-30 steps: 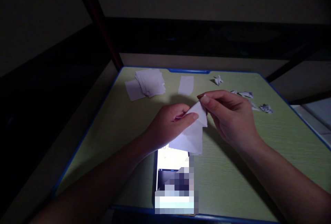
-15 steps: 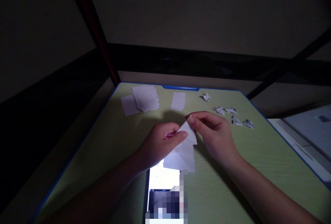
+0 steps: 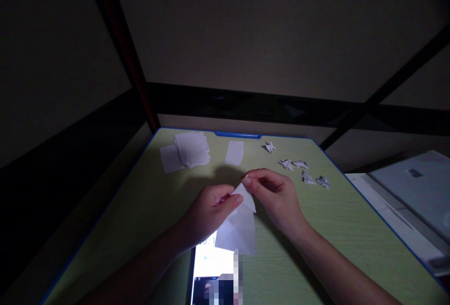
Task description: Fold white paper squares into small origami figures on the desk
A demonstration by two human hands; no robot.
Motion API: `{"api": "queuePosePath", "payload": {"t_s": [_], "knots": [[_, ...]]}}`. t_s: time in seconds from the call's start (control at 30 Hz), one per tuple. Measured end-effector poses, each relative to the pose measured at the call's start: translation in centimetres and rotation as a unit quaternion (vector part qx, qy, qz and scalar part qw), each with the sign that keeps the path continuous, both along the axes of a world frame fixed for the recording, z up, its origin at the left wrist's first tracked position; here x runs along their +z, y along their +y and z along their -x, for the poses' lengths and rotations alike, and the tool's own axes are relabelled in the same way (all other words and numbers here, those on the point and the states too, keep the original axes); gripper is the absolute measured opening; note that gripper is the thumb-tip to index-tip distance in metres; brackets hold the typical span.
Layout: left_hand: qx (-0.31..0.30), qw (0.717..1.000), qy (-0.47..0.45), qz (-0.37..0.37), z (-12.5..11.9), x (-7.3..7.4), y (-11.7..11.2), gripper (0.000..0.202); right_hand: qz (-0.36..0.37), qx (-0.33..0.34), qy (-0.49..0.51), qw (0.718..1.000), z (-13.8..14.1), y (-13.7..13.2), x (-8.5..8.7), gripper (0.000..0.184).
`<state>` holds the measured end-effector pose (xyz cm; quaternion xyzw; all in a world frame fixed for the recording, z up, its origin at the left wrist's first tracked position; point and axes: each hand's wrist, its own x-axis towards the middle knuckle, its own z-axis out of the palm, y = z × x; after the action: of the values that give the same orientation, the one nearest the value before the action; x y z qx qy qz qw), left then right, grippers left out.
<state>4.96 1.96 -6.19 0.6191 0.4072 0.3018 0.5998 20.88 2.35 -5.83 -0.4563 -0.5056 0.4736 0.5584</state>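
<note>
A folded white paper sheet is held above a pale green table with a blue edge. My left hand pinches its left side, thumb against the fold. My right hand pinches the paper's top point between thumb and forefinger. Both hands are closed on the same sheet, close together near the table's middle.
A stack of white paper squares and a single square lie at the far edge. Several small folded paper pieces lie at the far right. A lit phone sits at the near edge. A grey surface stands to the right.
The camera has tilted upward, so the table and hands sit lower in view. Both hands keep their pinch on the paper, and the phone has slid mostly out of frame.
</note>
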Motion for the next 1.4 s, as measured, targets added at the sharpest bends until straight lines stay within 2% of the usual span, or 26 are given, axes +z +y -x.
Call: {"api": "queuePosePath", "payload": {"t_s": [0.43, 0.73, 0.9, 1.2, 1.4], "knots": [[-0.030, 0.998, -0.053, 0.025, 0.1, -0.6, 0.0, 0.034, 0.025, 0.002, 0.017, 1.000, 0.0, 0.2, -0.2, 0.014], [-0.039, 0.998, -0.049, 0.028, -0.1, -0.4, 0.0, 0.033, 0.001, 0.034, 0.007, 0.999, -0.8, 0.2, -0.9, 0.010], [-0.060, 0.997, -0.046, 0.017, -0.2, -0.3, 0.0, 0.030, -0.009, 0.040, 0.040, 0.998, -1.0, 0.2, -1.0, 0.005], [-0.064, 0.997, -0.049, 0.009, -0.3, -0.3, 0.0, 0.029, -0.030, -0.013, 0.033, 0.999, -0.7, 0.1, -1.2, 0.009], [-0.047, 0.998, -0.049, -0.012, -0.3, 0.3, -0.2, 0.027, -0.036, -0.003, 0.016, 0.999, -0.7, 0.0, -1.0, 0.005]]}}
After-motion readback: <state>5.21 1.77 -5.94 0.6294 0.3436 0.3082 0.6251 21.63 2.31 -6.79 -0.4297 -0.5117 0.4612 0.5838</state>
